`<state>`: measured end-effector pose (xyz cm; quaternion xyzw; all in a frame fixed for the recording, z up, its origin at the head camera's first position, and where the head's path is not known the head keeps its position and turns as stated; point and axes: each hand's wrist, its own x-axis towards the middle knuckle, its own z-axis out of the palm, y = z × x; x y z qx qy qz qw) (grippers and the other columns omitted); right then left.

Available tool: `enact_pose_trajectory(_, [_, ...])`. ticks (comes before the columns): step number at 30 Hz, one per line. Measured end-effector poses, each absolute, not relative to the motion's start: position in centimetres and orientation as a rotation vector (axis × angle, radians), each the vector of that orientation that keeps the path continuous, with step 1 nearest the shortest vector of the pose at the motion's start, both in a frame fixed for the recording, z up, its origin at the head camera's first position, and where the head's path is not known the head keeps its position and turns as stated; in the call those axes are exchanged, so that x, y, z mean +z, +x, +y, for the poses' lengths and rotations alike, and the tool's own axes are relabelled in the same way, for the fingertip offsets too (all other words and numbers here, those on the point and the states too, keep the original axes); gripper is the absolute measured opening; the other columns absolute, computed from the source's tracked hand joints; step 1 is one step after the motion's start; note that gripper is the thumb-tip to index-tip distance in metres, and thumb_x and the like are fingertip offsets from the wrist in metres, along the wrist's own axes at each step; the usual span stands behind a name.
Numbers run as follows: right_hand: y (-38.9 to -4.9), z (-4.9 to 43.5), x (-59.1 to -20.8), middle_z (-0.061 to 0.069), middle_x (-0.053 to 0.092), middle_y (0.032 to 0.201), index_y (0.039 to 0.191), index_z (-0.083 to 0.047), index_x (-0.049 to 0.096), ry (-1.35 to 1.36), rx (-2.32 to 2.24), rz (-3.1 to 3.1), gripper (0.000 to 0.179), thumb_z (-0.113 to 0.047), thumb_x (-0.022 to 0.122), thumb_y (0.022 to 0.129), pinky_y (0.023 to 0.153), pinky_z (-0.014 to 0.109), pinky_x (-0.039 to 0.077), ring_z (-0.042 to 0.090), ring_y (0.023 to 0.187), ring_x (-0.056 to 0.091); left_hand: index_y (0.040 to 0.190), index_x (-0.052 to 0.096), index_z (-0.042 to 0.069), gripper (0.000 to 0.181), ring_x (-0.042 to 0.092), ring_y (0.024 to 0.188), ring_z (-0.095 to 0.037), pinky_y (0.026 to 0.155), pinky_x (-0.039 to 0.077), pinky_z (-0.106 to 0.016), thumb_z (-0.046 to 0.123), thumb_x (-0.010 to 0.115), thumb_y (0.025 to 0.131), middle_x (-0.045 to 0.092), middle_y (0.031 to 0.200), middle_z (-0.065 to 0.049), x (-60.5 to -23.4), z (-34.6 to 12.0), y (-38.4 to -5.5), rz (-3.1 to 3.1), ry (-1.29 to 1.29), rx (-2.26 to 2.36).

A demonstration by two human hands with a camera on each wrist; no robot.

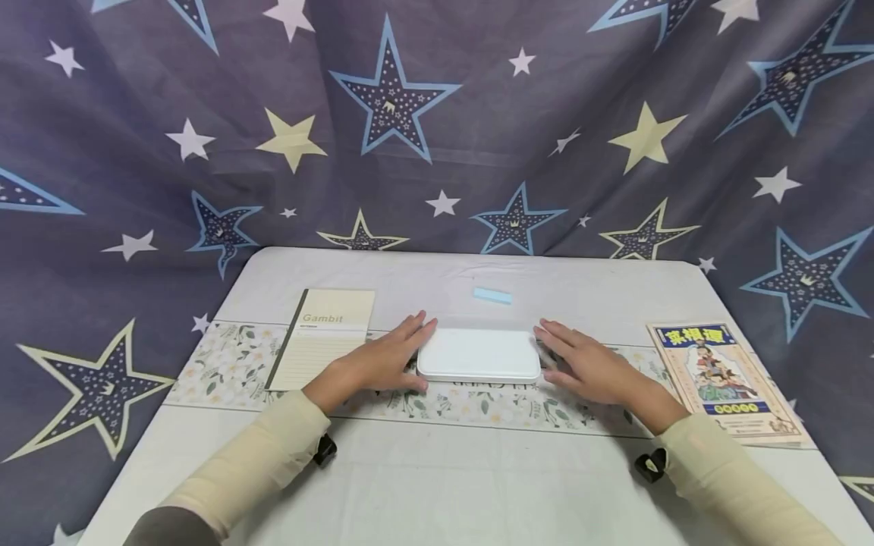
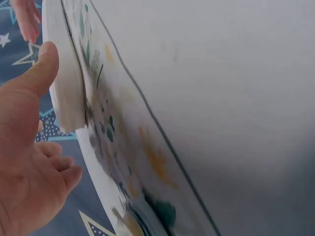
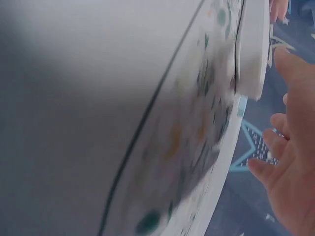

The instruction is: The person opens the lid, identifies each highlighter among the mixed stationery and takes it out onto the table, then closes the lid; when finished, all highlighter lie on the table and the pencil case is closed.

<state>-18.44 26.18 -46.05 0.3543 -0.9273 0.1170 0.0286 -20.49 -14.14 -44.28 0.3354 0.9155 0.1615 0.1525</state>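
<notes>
While between two hands [image 1: 384, 356] [image 1: 594, 370], one box [image 1: 478, 355]

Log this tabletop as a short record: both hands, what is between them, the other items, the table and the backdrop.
Left hand: fingers outstretched at the left end of the white box; contact unclear
Right hand: fingers outstretched at its right end; contact unclear
Between hands: white box, lying flat
Left side: cream notebook, marked "Gambit"
Right side: booklet with a colourful cover
Behind box: small blue strip
Table: white, with a floral band across it
Backdrop: dark curtain with stars
</notes>
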Motion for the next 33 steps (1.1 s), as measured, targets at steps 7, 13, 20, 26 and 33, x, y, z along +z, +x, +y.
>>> enact_pose_trajectory(7, [-18.5,24.0,-46.1,0.019,0.037,0.162,0.159,-0.008,0.035,1.149,0.380,-2.910,0.079,-0.042,0.069,0.096,0.115,0.053,0.040,0.037,0.147,0.041,0.165,0.015,0.010,0.106,0.026,0.155,-0.034,0.121,0.033,-0.049,0.052,0.075,0.088,0.015,0.171,-0.015,-44.8,-13.1,-21.1,2.621,0.923,0.433])
enact_pose_trajectory(13, [-18.5,23.3,-46.3,0.020,0.040,0.160,0.156,-0.008,0.042,1.163,0.309,-2.908,0.074,-0.040,0.070,0.096,0.113,0.051,0.043,0.037,0.145,0.044,0.164,0.016,0.006,0.104,0.036,0.151,-0.033,0.119,0.037,-0.045,0.051,0.073,0.090,0.023,0.168,-0.016,-45.3,-12.8,-21.4,2.634,0.934,0.426])
enact_pose_trajectory(20, [-18.8,22.9,-46.5,0.022,0.044,0.156,0.154,-0.010,0.046,1.187,0.202,-2.863,0.072,-0.043,0.071,0.095,0.109,0.051,0.047,0.038,0.141,0.049,0.164,0.017,0.007,0.099,0.041,0.148,-0.028,0.117,0.040,-0.041,0.050,0.071,0.093,0.029,0.165,-0.012,-45.9,-12.9,-21.4,2.663,0.932,0.431])
enact_pose_trajectory(26, [-18.7,22.8,-46.4,0.023,0.048,0.153,0.152,-0.008,0.050,1.196,0.203,-2.823,0.069,-0.041,0.071,0.095,0.106,0.051,0.050,0.039,0.137,0.053,0.164,0.018,0.009,0.099,0.042,0.147,-0.029,0.116,0.041,-0.042,0.051,0.071,0.093,0.030,0.165,-0.012,-46.1,-13.0,-21.4,2.676,0.935,0.433])
enact_pose_trajectory(33, [-18.8,22.4,-46.0,0.025,0.051,0.150,0.150,-0.005,0.050,1.242,0.113,-2.791,0.069,-0.040,0.071,0.095,0.109,0.050,0.048,0.039,0.137,0.053,0.163,0.020,0.006,0.097,0.046,0.143,-0.030,0.114,0.043,-0.043,0.050,0.071,0.093,0.033,0.162,-0.016,-46.2,-13.0,-21.3,2.697,0.969,0.443])
